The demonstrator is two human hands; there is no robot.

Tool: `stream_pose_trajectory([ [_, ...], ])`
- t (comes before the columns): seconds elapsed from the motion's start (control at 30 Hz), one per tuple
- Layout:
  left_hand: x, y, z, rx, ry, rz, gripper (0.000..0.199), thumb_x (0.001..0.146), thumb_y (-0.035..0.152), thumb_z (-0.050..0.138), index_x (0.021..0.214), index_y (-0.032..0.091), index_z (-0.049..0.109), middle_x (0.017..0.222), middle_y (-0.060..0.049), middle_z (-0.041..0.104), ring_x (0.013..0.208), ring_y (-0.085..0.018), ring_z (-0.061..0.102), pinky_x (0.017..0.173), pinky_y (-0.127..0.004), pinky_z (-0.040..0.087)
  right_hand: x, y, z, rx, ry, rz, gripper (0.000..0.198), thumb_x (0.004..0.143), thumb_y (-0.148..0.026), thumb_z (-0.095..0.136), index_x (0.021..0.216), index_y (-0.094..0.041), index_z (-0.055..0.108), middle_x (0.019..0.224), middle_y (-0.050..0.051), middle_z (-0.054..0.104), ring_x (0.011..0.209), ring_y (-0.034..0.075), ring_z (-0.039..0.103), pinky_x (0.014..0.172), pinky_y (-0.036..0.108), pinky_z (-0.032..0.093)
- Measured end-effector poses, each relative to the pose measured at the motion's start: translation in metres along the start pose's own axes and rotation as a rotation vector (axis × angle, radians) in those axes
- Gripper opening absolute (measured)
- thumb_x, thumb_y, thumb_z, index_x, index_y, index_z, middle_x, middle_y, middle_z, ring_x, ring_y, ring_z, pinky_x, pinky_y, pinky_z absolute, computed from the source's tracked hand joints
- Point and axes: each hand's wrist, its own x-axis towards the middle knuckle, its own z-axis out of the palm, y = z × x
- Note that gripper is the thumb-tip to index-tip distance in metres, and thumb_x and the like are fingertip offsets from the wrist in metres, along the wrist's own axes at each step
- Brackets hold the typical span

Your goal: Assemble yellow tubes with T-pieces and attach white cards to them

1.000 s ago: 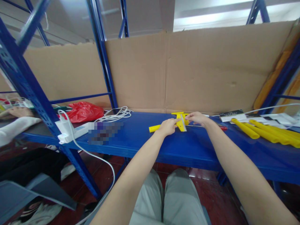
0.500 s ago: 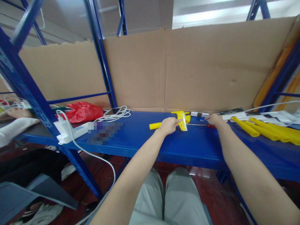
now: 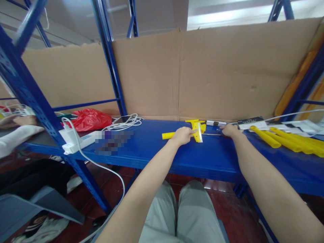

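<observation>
My left hand (image 3: pixel 183 135) is closed round a yellow scraper (image 3: pixel 167 135), whose handle sticks out to the left and whose wide head with a metal blade faces right. Another yellow scraper head (image 3: pixel 191 120) lies just behind it, partly covered. To the right, my right hand (image 3: pixel 231 130) is closed over the handle of a screwdriver (image 3: pixel 212 134). The thin metal shaft points left towards the scraper; the handle is mostly hidden under my fingers. White-and-black sticks (image 3: pixel 215 123) lie right behind the shaft.
Several yellow handles (image 3: pixel 285 140) lie at the right of the blue shelf (image 3: pixel 152 155), beside a dark box (image 3: pixel 250 120). A power strip (image 3: pixel 82 141), a red bag (image 3: pixel 92 119) and coiled white cable (image 3: pixel 129 122) are at left. A cardboard sheet (image 3: pixel 215 74) stands behind. Another person's sleeve (image 3: pixel 19 138) shows far left.
My right hand has shifted slightly left and closed over the screwdriver's red handle, which showed below the fingers before. My left hand and the scraper stay nearly in place.
</observation>
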Motion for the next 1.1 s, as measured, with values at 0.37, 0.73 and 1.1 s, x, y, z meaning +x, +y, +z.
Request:
stream_pose_trajectory([
  [0.37,0.005,-0.009,0.012,-0.056,0.065,0.047,0.040,0.091,0.020,0.055,0.130,0.027,0.060,0.113,-0.008,0.070,0.104,-0.021,0.064,0.091,-0.029,0.048,-0.006,-0.012,-0.008,-0.077,-0.090,0.096,0.022,0.075,-0.030,0.063,0.092,-0.022,0.075,0.118,0.017,0.062,0.124,0.039,0.044,0.099,0.067,0.028],
  [0.73,0.000,-0.001,0.003,-0.029,0.011,0.028,0.039,0.092,0.019,0.054,0.130,0.025,0.060,0.118,-0.009,0.068,0.109,-0.025,0.064,0.092,-0.034,0.049,0.001,-0.018,-0.003,0.060,-0.016,0.093,0.005,0.062,-0.019,0.071,0.064,-0.017,0.067,0.097,0.019,0.067,0.115,0.041,0.052,0.092,0.062,0.039],
  [1.1,0.004,-0.008,0.011,-0.149,0.120,0.076,0.036,0.087,0.016,0.060,0.120,0.027,0.067,0.114,-0.006,0.071,0.104,-0.021,0.066,0.091,-0.029,0.049,-0.039,-0.077,-0.031,0.858,-0.173,-0.494,0.008,0.066,-0.025,0.068,0.063,-0.019,0.063,0.078,0.004,0.069,0.079,0.017,0.061,0.081,0.031,0.049],
])
